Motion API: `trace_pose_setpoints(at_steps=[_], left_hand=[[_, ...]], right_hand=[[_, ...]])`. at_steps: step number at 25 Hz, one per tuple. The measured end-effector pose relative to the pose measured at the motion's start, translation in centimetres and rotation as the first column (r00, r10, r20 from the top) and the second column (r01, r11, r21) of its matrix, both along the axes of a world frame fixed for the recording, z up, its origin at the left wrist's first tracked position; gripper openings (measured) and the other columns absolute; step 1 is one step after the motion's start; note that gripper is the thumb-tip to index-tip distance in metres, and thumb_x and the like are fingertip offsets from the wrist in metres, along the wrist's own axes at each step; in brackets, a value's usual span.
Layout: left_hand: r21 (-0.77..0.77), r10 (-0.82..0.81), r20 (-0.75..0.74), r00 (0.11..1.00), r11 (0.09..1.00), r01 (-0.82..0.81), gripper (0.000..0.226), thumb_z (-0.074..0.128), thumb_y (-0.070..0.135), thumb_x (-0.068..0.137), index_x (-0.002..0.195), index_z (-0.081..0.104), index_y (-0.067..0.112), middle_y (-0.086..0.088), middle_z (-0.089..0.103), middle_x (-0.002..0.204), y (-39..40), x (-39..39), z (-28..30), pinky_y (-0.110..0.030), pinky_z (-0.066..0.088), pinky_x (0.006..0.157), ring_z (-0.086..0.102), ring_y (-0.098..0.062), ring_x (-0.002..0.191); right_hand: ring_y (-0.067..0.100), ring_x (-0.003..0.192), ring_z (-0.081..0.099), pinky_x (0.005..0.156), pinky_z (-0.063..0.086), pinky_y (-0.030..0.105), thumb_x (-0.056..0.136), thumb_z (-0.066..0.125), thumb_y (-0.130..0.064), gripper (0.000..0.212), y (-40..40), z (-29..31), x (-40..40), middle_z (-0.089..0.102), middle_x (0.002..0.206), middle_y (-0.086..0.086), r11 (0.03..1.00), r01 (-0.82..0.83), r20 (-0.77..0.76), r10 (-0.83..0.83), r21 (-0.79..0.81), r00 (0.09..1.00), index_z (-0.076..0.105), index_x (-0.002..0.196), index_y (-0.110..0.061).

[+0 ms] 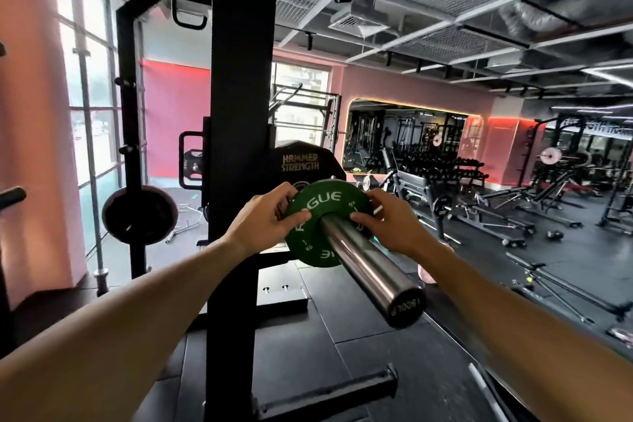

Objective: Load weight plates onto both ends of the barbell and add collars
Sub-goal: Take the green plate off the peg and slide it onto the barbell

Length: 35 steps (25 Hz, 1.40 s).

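A small green weight plate with white lettering sits on the chrome barbell sleeve, which points toward me from the middle of the view. My left hand grips the plate's left edge, thumb on its face. My right hand holds the right edge, thumb near the hole. Behind the plate, something silver and round shows on the sleeve, mostly hidden. No collar is visible.
The black rack upright stands just left of the sleeve. A dark plate hangs on a storage peg at the left. A vertical bar stands by the window. Benches and dumbbell racks fill the right.
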<state>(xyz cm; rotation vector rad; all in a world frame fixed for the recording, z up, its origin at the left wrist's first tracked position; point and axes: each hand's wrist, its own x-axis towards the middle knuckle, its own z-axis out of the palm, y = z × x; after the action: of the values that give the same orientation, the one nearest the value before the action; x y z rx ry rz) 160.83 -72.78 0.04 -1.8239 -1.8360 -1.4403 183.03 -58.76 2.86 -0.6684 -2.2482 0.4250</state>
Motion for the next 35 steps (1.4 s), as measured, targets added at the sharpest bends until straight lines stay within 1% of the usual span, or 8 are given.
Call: trace_pose_setpoints(at_steps=[4, 12, 15, 19, 22, 26, 30, 35], left_hand=[[-0.015, 0.103, 0.035, 0.994, 0.995, -0.102, 0.026, 0.078, 0.049, 0.081, 0.095, 0.062, 0.035, 0.008, 0.061, 0.067, 2.0, -2.7, 0.2, -0.041, 0.058, 0.061, 0.063, -0.01, 0.062], [-0.073, 0.312, 0.053, 0.949, 0.949, -0.308, 0.041, 0.083, 0.057, 0.071, 0.096, 0.058, 0.035, 0.008, 0.064, 0.087, 4.8, -5.7, 1.1, -0.044, 0.056, 0.078, 0.063, -0.015, 0.082], [-0.064, 0.446, -0.002, 0.895, 0.893, -0.445, 0.065, 0.083, 0.066, 0.06, 0.112, 0.052, 0.041, 0.004, 0.052, 0.115, 5.6, -6.7, 1.6, -0.044, 0.05, 0.093, 0.051, -0.023, 0.113], [-0.056, 0.45, 0.045, 0.892, 0.893, -0.447, 0.111, 0.086, 0.069, 0.051, 0.146, 0.031, 0.048, -0.002, 0.032, 0.141, 6.0, -7.6, 1.7, -0.046, 0.043, 0.102, 0.035, -0.028, 0.132], [-0.084, 0.428, 0.042, 0.903, 0.902, -0.424, 0.122, 0.087, 0.066, 0.056, 0.156, 0.024, 0.037, -0.002, 0.039, 0.146, 6.3, -8.0, 1.9, -0.042, 0.041, 0.109, 0.039, -0.025, 0.137], [-0.116, 0.529, 0.031, 0.848, 0.845, -0.523, 0.11, 0.085, 0.057, 0.069, 0.158, 0.028, 0.026, -0.006, 0.042, 0.144, 7.6, -7.7, 1.9, -0.043, 0.042, 0.106, 0.041, -0.03, 0.135], [-0.146, 0.611, 0.043, 0.79, 0.786, -0.6, 0.103, 0.082, 0.058, 0.072, 0.156, 0.03, 0.027, -0.005, 0.041, 0.145, 9.0, -7.7, 1.7, -0.046, 0.045, 0.103, 0.041, -0.032, 0.135], [-0.152, 0.651, 0.033, 0.758, 0.753, -0.64, 0.102, 0.084, 0.06, 0.068, 0.153, 0.036, 0.028, -0.004, 0.046, 0.142, 8.8, -7.9, 2.1, -0.047, 0.049, 0.102, 0.047, -0.029, 0.133]], right_hand=[[0.027, 0.087, 0.068, 0.082, 0.055, 0.038, 0.089, 0.075, -0.029, 0.039, 2.3, 0.0, -2.9, 0.071, 0.107, 0.009, 1.0, 0.004, 0.007, -0.004, -0.019, 1.0, 0.064, 0.121, -0.011], [0.024, 0.095, 0.065, 0.078, 0.046, 0.03, 0.085, 0.078, -0.035, 0.04, 7.0, 0.0, -7.8, 0.068, 0.107, 0.006, 0.999, -0.029, 0.007, 0.029, 0.014, 1.0, 0.065, 0.118, -0.015], [0.032, 0.12, 0.05, 0.093, 0.038, 0.033, 0.074, 0.086, -0.041, 0.065, 8.7, 0.1, -8.6, 0.055, 0.125, 0.012, 0.996, -0.006, -0.065, 0.011, 0.087, 0.998, 0.06, 0.129, -0.021], [0.028, 0.143, 0.033, 0.115, 0.03, 0.045, 0.071, 0.088, -0.045, 0.103, 10.5, 1.0, -8.8, 0.036, 0.156, 0.013, 0.998, -0.069, 0.039, 0.069, -0.001, 0.997, 0.03, 0.155, -0.032], [0.022, 0.134, 0.047, 0.112, 0.038, 0.039, 0.074, 0.088, -0.036, 0.097, 11.2, 1.7, -9.0, 0.05, 0.147, 0.01, 0.98, -0.187, 0.06, 0.191, -0.072, 0.98, 0.036, 0.155, -0.026], [0.029, 0.131, 0.049, 0.11, 0.041, 0.042, 0.082, 0.083, -0.032, 0.085, 11.1, 0.3, -10.9, 0.049, 0.142, 0.015, 0.988, -0.153, -0.023, 0.153, -0.004, 0.988, 0.039, 0.153, -0.017], [0.027, 0.115, 0.06, 0.09, 0.051, 0.039, 0.08, 0.083, -0.03, 0.075, 11.9, -1.3, -12.6, 0.052, 0.13, 0.008, 0.995, -0.077, -0.191, 0.088, 0.065, 0.978, 0.043, 0.143, -0.027], [0.025, 0.106, 0.062, 0.081, 0.054, 0.04, 0.076, 0.085, -0.034, 0.074, 12.6, -1.5, -13.1, 0.053, 0.126, 0.003, 0.994, -0.05, -0.19, 0.067, 0.094, 0.979, 0.042, 0.137, -0.033]])
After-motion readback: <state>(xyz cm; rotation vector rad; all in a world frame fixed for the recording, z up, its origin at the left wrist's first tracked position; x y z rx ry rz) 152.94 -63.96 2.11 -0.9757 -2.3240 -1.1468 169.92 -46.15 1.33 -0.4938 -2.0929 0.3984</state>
